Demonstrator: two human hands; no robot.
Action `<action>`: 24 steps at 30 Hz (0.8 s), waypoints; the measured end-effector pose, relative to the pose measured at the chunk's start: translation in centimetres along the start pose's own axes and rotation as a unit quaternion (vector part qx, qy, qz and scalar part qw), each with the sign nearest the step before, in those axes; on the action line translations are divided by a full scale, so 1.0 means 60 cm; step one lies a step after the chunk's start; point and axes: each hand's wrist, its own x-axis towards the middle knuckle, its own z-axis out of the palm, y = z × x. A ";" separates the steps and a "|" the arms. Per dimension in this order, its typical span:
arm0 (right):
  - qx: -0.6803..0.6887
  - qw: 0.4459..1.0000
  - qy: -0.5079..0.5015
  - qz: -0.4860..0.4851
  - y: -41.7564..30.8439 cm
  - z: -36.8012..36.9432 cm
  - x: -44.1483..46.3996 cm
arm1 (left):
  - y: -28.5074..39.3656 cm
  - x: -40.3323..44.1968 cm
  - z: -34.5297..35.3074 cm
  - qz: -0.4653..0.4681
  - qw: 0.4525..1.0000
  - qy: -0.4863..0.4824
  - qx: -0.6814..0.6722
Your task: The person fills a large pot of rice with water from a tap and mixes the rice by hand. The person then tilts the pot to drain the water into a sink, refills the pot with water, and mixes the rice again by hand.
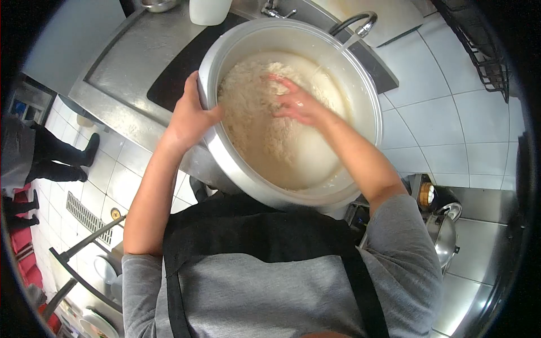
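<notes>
A large, pale metal pot (211, 70) is tilted toward me at the sink. Wet rice (248, 96) lies in its left part, with cloudy water (315, 152) pooled on the right. My left hand (194, 115) grips the pot's left rim, thumb over the edge and fingers partly hidden outside. Inside the pot, my right hand (296, 101) reaches into the rice with its fingers spread; the fingertips are slightly blurred among the grains. A curved faucet (369, 25) stands over the far right rim, and a thin stream seems to run from it into the pot.
Behind the pot are a steel counter (132, 62), a black mat (174, 73) and a white container (208, 11). A lidded steel pot (442, 239) stands at right. Other people's legs (53, 152) show at far left, near a floor drain (87, 217).
</notes>
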 end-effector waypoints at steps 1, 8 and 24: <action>-0.133 0.989 -0.008 0.065 -0.039 -0.024 0.001 | -0.009 0.002 0.002 0.012 1.000 0.005 0.003; -0.503 0.842 0.188 -0.041 -0.062 -0.207 0.202 | -0.008 0.000 -0.001 0.014 1.000 0.000 0.002; -0.746 0.504 -0.434 -0.028 -0.044 0.110 -0.036 | -0.003 0.004 0.002 -0.006 0.998 0.006 -0.057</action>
